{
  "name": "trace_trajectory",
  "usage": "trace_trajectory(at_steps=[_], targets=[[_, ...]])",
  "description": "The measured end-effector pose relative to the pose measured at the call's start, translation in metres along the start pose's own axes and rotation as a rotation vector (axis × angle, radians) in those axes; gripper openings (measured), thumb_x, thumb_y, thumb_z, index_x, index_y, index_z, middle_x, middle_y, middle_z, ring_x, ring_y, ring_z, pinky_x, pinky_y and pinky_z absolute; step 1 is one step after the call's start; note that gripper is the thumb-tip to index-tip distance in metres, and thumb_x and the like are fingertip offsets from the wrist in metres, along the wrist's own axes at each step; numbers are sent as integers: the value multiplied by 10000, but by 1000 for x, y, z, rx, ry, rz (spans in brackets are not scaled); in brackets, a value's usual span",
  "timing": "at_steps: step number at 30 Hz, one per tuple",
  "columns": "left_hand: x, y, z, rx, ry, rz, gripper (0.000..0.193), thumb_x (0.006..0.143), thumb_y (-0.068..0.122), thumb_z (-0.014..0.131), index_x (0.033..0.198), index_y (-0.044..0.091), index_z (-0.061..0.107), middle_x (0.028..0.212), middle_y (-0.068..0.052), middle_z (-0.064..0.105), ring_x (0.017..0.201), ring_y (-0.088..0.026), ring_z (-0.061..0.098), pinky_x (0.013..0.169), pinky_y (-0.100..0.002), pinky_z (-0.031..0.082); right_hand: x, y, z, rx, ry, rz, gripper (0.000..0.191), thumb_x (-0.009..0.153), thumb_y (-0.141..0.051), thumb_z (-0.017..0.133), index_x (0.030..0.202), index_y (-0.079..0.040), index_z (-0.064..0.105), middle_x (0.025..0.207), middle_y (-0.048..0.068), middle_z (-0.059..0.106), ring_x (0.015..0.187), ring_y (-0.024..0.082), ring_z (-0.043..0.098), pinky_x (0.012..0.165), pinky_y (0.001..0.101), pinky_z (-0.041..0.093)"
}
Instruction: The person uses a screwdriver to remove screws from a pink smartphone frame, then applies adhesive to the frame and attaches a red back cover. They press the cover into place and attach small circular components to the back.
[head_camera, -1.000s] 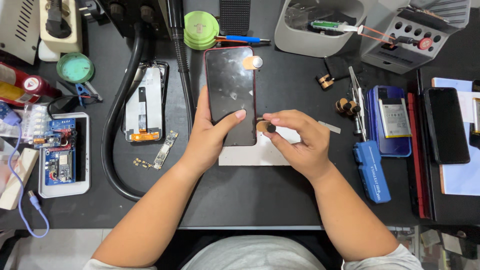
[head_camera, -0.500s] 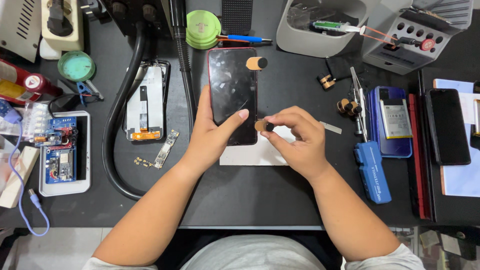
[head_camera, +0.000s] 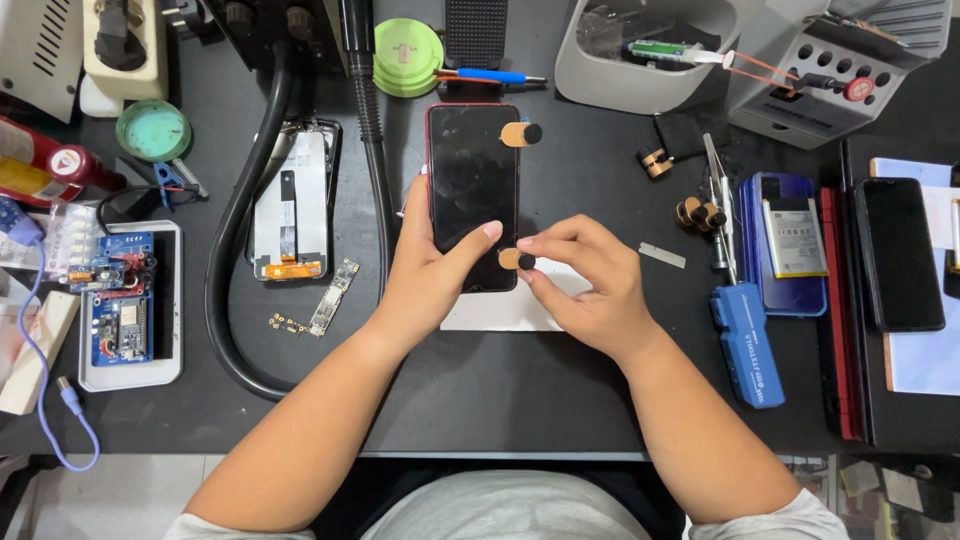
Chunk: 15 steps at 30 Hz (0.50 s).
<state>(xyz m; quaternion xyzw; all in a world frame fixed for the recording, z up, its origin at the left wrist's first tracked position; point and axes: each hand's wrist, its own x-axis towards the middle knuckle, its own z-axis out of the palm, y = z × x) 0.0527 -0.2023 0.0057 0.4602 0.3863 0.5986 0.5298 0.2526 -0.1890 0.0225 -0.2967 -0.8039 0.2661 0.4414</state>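
One clamp (head_camera: 521, 134) already grips the phone (head_camera: 472, 205) at its upper right edge, while the right hand (head_camera: 585, 285) pinches a second clamp (head_camera: 516, 260) at the lower right edge and the left hand (head_camera: 432, 265) clasps the phone.

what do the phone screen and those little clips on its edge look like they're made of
Phone screen: likely glass, glossy black, smooth with faint reflections. Clip under the right hand, the lower clip: tan body, probably metal or plastic, matte, with a black rubbery-looking knob. The upper clip looks alike. The left hand steadies the phone.
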Motion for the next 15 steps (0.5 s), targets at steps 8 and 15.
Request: trace_trajectory(at_steps=[8,15], targets=[[-1,1,-1,101,-6,60,556,950,-7,728,1417,19,426,1306,-79,584,1230,-137,572,1080,-310,492,-3,0,4,-20,17,-2,295,882,28,794,1154,-32,696,1056,104,694,987,221,749,866,303,611],[-5,6,-1,91,-93,106,729,877,4,785,1452,47,340,1294,-67,548,1208,-128,580,1036,-308,529,-3,2,1,-29,32,-42,285,897,16,774,1165,-40,694,1102,110,694,1043,244,742,910,319,619]])
